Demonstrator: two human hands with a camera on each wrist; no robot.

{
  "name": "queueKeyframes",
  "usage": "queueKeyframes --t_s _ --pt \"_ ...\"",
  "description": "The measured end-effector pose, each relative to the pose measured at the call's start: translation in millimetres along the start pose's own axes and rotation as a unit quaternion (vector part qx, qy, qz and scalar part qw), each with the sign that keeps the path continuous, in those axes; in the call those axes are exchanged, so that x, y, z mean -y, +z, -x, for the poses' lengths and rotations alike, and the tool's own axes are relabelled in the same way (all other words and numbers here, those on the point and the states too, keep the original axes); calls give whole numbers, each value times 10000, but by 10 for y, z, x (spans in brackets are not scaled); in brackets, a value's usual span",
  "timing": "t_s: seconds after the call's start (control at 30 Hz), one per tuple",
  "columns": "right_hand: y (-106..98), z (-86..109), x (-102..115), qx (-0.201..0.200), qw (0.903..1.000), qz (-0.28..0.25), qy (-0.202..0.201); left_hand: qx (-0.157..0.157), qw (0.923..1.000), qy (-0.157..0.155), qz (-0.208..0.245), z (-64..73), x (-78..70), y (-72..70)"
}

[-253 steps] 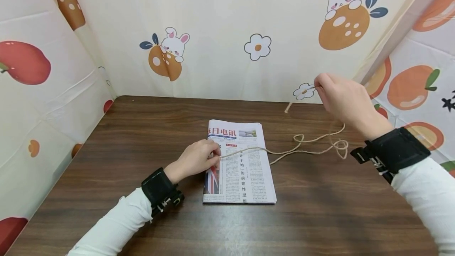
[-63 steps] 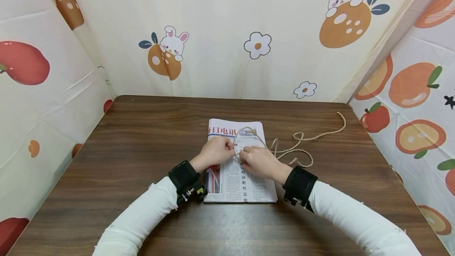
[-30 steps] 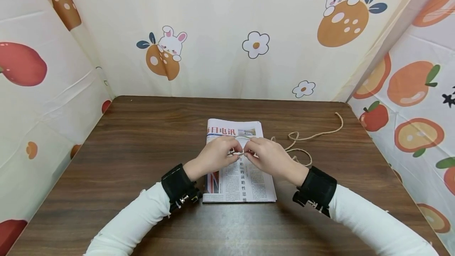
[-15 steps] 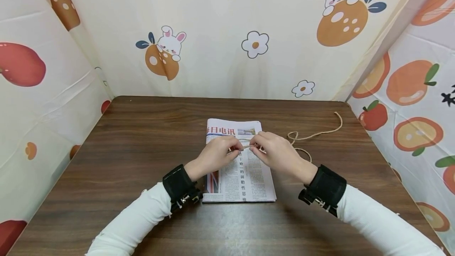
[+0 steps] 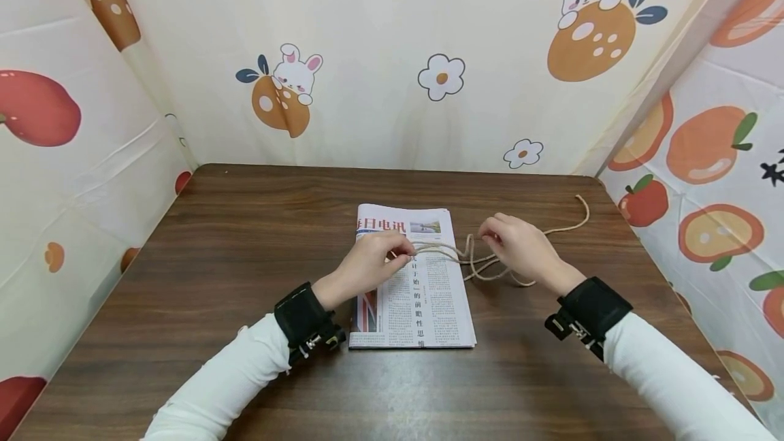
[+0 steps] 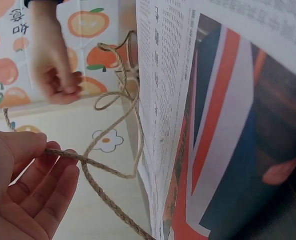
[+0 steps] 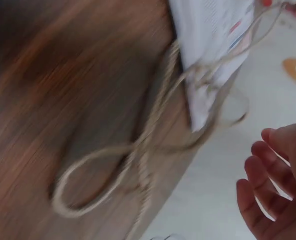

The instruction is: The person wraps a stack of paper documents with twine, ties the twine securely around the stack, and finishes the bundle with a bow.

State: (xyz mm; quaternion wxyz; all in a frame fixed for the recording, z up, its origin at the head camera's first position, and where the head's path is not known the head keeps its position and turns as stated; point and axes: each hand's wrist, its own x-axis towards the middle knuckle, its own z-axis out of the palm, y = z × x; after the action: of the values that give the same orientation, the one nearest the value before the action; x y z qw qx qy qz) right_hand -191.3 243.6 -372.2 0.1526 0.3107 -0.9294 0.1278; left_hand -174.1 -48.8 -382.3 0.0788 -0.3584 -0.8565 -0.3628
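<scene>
A folded newspaper (image 5: 444, 312) lies flat on the table, with tan twine (image 5: 566, 229) crossing its upper part. Between thumb and fingertips, my left hand (image 5: 375, 263) pinches a strand just above the paper; the left wrist view shows that pinched twine (image 6: 107, 201) up close. To the right of the paper is my right hand (image 5: 520, 243), above loose loops of twine. Its fingers are loosely curled with nothing between them, as the right hand (image 7: 278, 180) in its own wrist view shows. Part of the loose twine is hidden behind it in the head view.
The brown wooden table (image 5: 245, 223) extends around the newspaper. A patterned curtain (image 5: 367, 19) stands along its back edge, and fruit-printed sheets close in both sides. One twine end reaches toward the table's back right.
Earlier both hands worked the twine together over the paper. Within the last half second my right hand has let go and moved right, off the newspaper. The left hand has stayed nearly in place.
</scene>
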Motion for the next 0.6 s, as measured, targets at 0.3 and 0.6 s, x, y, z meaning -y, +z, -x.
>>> queueKeyframes --t_s 0.3,0.6 --pt "185 130 -314 415 9991 62 -104 37 9999 -20 98 12 12 -6" --pt "391 173 -374 624 9968 55 -489 -74 9998 151 131 19 -25 -65"
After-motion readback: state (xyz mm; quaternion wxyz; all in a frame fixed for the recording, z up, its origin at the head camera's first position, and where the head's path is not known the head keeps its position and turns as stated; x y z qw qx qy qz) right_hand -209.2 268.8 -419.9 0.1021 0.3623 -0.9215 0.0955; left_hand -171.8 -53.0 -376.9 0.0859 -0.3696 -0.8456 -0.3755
